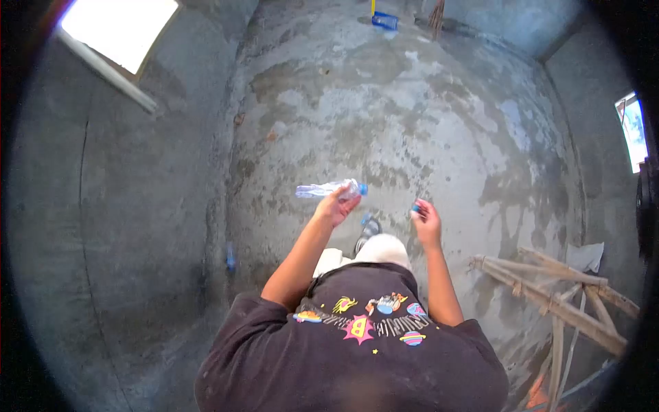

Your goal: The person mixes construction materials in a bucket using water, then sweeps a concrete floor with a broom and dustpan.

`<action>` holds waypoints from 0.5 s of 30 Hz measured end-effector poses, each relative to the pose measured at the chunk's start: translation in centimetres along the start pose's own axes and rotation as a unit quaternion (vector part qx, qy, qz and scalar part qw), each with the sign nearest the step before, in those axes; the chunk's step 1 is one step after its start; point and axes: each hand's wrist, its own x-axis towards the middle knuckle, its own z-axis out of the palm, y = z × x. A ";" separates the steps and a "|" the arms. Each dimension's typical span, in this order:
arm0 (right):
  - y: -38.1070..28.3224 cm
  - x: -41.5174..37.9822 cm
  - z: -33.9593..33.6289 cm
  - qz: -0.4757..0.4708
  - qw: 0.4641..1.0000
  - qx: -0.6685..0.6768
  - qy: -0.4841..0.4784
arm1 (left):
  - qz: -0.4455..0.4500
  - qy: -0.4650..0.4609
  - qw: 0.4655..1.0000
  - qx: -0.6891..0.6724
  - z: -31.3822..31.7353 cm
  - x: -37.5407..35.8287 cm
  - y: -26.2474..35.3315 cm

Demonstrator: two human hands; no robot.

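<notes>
A clear plastic bottle (319, 190) with a blue neck end lies sideways in my left hand (336, 207), its neck pointing right. The fingers of that hand are wrapped round it near the neck. To the right, apart from the bottle, my right hand (427, 221) pinches a small blue cap (416, 208) between thumb and fingers. Both hands are above the wet concrete floor (391, 137), in front of my body. Part of the bottle is hidden behind the left fingers.
A wooden frame (549, 295) stands at the lower right beside a pale sack (585, 257). Another blue-tinted bottle (230, 258) lies by the left wall. A blue dustpan (385, 20) and a broom (436, 17) are at the far end. My shoe (368, 230) shows below.
</notes>
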 end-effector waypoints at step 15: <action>-19.9 40.0 15.2 -0.277 0.924 -0.088 -0.250 | -0.010 -0.095 0.995 -0.016 19.5 22.9 21.8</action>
